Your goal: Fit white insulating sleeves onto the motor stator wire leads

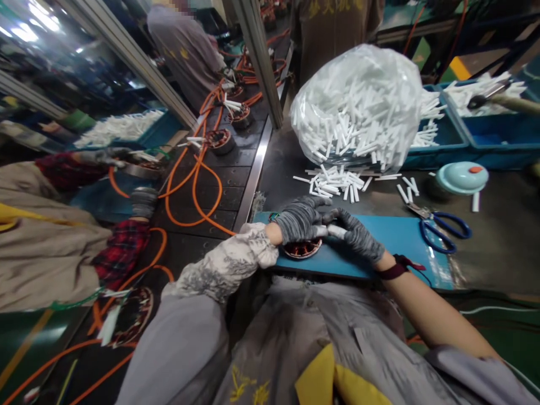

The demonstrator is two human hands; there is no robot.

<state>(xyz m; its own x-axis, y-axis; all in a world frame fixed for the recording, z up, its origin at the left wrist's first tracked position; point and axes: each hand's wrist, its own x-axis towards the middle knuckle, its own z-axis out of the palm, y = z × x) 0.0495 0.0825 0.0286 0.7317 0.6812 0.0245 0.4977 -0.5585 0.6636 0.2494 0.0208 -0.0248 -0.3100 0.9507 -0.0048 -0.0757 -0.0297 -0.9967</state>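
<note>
Fingers [319, 231] in grey striped knit gloves with white tips curl partly inward, the two hands nearly meeting; the view is too small to tell whether they grip anything. At the left hand's [297, 219] six o'clock, a round copper-wound ring [302, 251] rests on a flat blue board [400, 239]. Blue-handled metal scissors [430, 217] lie at three o'clock from the right hand [358, 236]; slim white tubes [336, 183] lie at twelve.

Gloves [296, 219]: matt knitted cloth. Wound ring [302, 249]: metallic windings. Scissors [431, 216], right edge of blue mat [399, 247]: metal blades, smooth plastic handles.
</note>
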